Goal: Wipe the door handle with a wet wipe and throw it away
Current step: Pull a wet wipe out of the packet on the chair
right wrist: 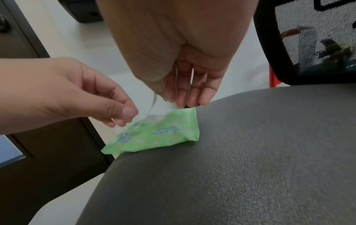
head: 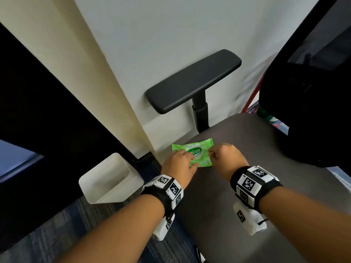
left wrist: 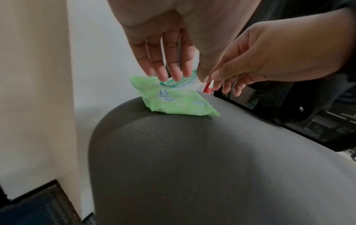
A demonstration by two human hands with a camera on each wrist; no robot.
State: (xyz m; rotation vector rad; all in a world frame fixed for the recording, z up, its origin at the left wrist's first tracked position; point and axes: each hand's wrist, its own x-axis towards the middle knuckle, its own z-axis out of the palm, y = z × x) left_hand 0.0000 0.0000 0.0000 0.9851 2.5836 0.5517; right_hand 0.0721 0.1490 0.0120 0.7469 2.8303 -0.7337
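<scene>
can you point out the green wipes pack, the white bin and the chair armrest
green wipes pack (head: 203, 151): head view, on the printed top face between the two hands
white bin (head: 100, 192): head view, on its near outer wall
chair armrest (head: 191, 80): head view, on the middle of the black pad

Open seat surface lies near and right of your hands. The armrest overhangs the far edge, the chair back walls the right, and the white bin stands on the floor at left.
</scene>
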